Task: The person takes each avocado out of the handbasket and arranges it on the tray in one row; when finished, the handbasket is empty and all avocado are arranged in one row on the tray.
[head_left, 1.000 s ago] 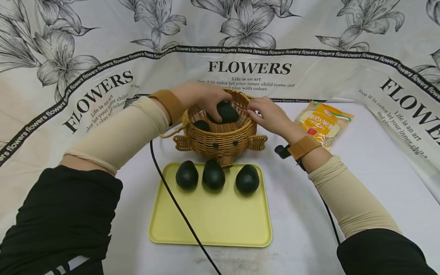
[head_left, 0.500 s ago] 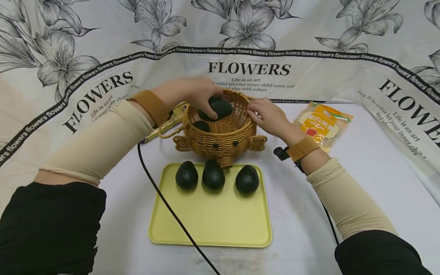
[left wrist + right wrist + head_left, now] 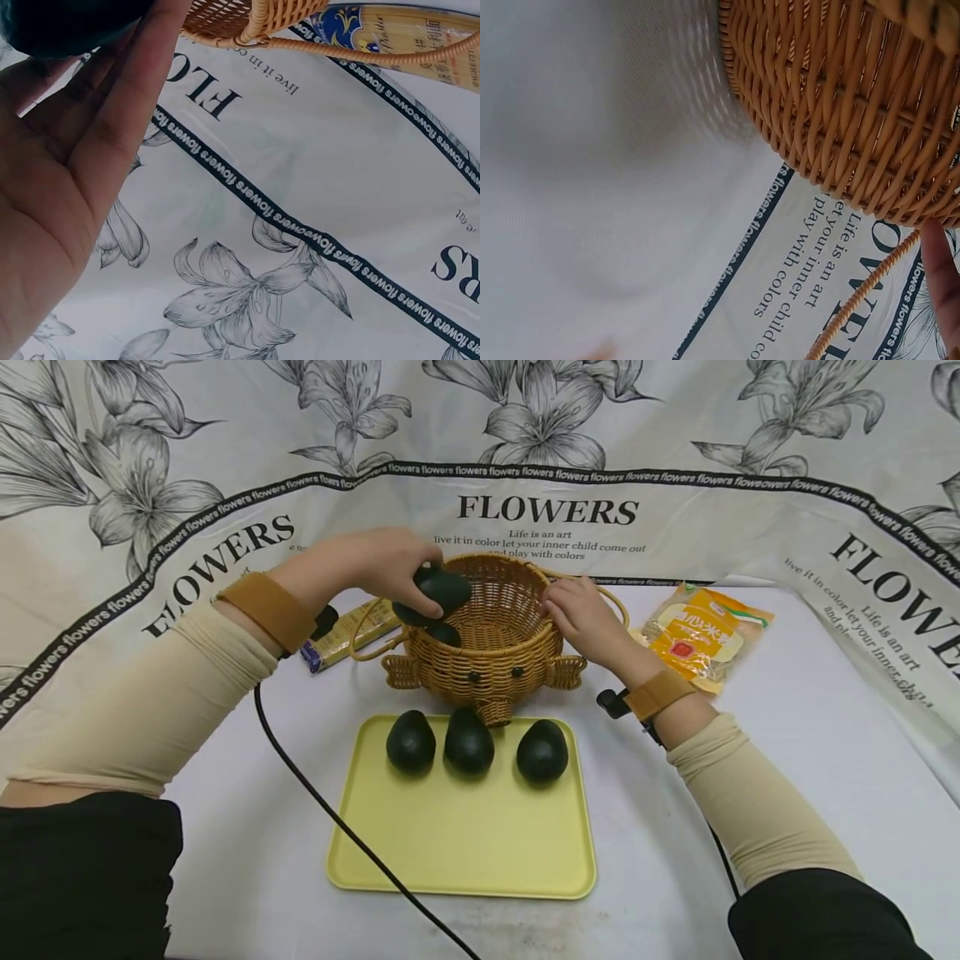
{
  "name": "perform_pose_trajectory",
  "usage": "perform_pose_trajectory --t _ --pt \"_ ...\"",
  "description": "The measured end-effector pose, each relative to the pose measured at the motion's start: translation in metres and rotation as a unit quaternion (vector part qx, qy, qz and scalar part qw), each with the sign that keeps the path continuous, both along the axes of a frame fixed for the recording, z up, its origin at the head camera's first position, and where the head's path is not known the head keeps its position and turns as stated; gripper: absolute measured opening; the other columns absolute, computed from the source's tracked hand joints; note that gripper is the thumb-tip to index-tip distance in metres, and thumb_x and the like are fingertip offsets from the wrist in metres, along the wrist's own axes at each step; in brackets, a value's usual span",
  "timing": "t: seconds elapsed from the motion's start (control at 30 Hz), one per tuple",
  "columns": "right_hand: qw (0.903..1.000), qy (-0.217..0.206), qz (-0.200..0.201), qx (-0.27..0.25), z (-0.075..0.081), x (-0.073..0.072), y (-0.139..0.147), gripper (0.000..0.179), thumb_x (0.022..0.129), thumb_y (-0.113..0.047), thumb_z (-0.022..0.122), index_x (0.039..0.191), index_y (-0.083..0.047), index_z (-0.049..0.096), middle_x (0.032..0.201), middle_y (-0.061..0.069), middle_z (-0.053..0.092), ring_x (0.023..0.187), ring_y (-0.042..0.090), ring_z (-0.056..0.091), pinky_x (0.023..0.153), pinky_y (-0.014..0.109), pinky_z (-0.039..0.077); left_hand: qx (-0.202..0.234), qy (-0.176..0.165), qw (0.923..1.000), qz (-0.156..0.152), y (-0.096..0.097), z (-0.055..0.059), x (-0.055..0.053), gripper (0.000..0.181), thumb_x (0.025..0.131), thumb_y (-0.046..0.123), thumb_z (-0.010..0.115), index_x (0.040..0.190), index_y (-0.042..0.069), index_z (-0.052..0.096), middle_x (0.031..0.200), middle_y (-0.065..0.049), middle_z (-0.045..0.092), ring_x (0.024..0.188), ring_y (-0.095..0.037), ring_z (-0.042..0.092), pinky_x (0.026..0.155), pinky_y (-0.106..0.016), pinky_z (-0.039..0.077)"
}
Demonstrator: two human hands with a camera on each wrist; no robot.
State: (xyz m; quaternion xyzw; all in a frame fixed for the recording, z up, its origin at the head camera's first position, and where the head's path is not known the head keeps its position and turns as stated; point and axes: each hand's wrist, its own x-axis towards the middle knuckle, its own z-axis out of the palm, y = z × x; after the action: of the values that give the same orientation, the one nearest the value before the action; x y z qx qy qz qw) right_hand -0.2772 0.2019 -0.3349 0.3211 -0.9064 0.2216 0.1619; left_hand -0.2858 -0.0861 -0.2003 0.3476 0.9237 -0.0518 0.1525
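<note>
My left hand (image 3: pixel 390 568) grips a dark green avocado (image 3: pixel 447 589) over the left rim of a wicker basket (image 3: pixel 487 668); the left wrist view shows that avocado (image 3: pixel 67 26) against the fingers. Another avocado (image 3: pixel 444 633) sits inside the basket at its left, partly hidden by the front rim. My right hand (image 3: pixel 585 617) holds the basket's right rim, and in the right wrist view one fingertip (image 3: pixel 939 262) touches the woven wall. Three avocados (image 3: pixel 411 742) stand in a row along the far part of a yellow tray (image 3: pixel 461 843), just in front of the basket.
A bag of noodles with an orange label (image 3: pixel 705 635) lies right of the basket. Left of it, behind the handle, is a long yellow packet (image 3: pixel 348 635). A black cable (image 3: pixel 360 843) crosses the tray. Flower-printed cloth (image 3: pixel 555 510) rises behind.
My left hand has carried the avocado leftward from the middle of the basket to its left rim, uncovering the long yellow packet. The right hand has stayed at the right rim.
</note>
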Motion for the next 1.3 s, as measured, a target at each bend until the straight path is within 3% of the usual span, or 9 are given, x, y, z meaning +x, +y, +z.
perform_pose_trajectory --t 0.23,0.87,1.3 --pt "0.9999 0.012 0.001 0.0 -0.003 0.001 0.0 0.028 0.102 -0.014 0.037 0.093 -0.001 0.06 0.102 0.016 0.061 0.102 0.031 0.052 0.09 0.045 0.032 0.006 0.001 0.9993 0.036 -0.007 -0.004 0.01 0.054 0.084 0.05 0.06 0.111 0.005 0.053 0.098 -0.011 0.058 0.08 -0.022 0.052 0.066 -0.029 0.042" --pt "0.9996 0.022 0.002 -0.017 -0.008 0.001 0.0 0.028 0.102 -0.015 0.036 0.09 -0.003 0.058 0.101 0.015 0.06 0.099 0.03 0.052 0.089 0.044 0.031 0.034 -0.002 0.9964 0.078 -0.021 -0.013 0.034 0.055 0.084 0.051 0.058 0.114 0.004 0.052 0.101 -0.013 0.06 0.083 -0.023 0.055 0.066 -0.031 0.045" --pt "0.9996 0.021 0.001 -0.016 -0.007 0.0 -0.001 0.028 0.102 -0.015 0.036 0.09 -0.002 0.059 0.103 0.016 0.06 0.102 0.031 0.051 0.092 0.045 0.032 0.024 -0.001 0.9958 0.088 -0.026 -0.017 0.041 0.056 0.082 0.053 0.06 0.114 0.008 0.052 0.097 -0.011 0.061 0.079 -0.023 0.058 0.063 -0.029 0.046"
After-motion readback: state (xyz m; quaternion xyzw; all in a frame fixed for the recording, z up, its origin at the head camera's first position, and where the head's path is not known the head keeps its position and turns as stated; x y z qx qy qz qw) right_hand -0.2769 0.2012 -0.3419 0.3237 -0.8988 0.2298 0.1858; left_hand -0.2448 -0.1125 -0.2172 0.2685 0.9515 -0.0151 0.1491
